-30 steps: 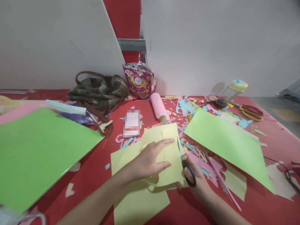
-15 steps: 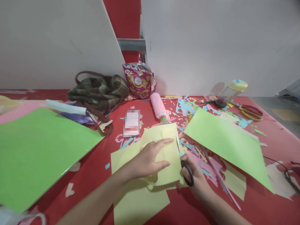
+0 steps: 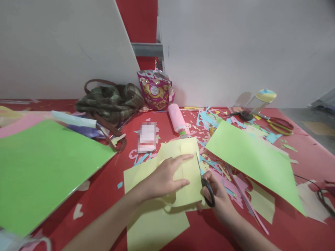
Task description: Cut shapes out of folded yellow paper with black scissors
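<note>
My left hand [image 3: 167,176] lies spread on a sheet of pale yellow paper [image 3: 190,188], with thumb and index finger apart. In my right hand [image 3: 216,191] is a pair of scissors [image 3: 208,191] with black handles. Its blades point away from me and lie along the right edge of the yellow paper. My thumb and fingers are in and around the handle loops. More yellow sheets [image 3: 154,226] lie underneath and nearer to me. Part of the paper is hidden by my left hand.
Green sheets lie left [image 3: 52,167] and right [image 3: 253,164]. Behind are a phone [image 3: 147,137], pink bottle [image 3: 176,118], snack bag [image 3: 155,90] and plaid bag [image 3: 112,101]. Coloured paper scraps [image 3: 206,118], a clear jar [image 3: 258,103] and other scissors [image 3: 281,126] are at the right.
My right hand and the scissors have shifted very slightly left. My left hand stays in place on the yellow paper.
</note>
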A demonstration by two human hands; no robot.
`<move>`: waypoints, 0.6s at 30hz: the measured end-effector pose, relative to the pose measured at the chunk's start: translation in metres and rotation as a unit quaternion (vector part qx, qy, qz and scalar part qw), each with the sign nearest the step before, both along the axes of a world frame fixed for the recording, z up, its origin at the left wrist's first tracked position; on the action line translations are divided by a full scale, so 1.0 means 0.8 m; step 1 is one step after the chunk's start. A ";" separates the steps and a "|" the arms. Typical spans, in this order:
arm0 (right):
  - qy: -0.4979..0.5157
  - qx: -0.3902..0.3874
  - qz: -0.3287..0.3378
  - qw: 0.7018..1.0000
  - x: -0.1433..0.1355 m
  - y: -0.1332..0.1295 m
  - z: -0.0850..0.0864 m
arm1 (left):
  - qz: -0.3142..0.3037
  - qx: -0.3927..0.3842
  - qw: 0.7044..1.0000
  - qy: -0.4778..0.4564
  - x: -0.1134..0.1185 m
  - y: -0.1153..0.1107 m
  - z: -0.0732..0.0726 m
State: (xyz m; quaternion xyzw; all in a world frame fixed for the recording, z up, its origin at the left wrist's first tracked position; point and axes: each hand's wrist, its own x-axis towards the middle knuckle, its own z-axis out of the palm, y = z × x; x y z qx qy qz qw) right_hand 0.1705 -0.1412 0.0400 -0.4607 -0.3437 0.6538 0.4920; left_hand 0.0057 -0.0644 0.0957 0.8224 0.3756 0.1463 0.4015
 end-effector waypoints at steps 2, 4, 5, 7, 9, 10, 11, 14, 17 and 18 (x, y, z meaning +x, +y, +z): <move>-0.003 0.005 -0.005 1.000 -0.001 0.000 0.002 | 0.002 0.001 1.000 0.000 0.000 0.000 0.000; -0.012 0.008 -0.010 1.000 -0.002 0.001 0.003 | 0.005 0.001 1.000 0.000 0.000 0.000 -0.001; -0.016 0.009 -0.012 1.000 -0.002 0.001 0.004 | 0.006 0.001 1.000 0.000 0.000 0.000 -0.001; -0.023 0.008 -0.014 1.000 -0.002 0.001 0.005 | 0.004 0.001 1.000 0.000 0.000 0.000 -0.001; -0.025 0.007 -0.016 1.000 -0.001 0.001 0.005 | 0.001 -0.001 1.000 0.001 0.000 0.000 0.000; -0.025 0.007 -0.016 1.000 -0.001 0.001 0.005 | 0.000 -0.003 1.000 0.002 0.000 0.000 0.001; -0.023 0.006 -0.017 1.000 -0.001 0.001 0.005 | 0.000 -0.005 1.000 0.003 0.000 0.000 0.001; -0.011 -0.001 -0.011 1.000 -0.001 0.001 0.002 | 0.005 -0.006 1.000 0.002 -0.001 0.001 -0.001; 0.005 0.002 0.002 1.000 0.000 0.000 -0.002 | 0.006 -0.007 1.000 -0.003 -0.001 0.002 -0.003; 0.004 0.006 0.004 1.000 0.001 0.000 -0.003 | 0.003 -0.009 1.000 -0.003 -0.001 0.002 -0.003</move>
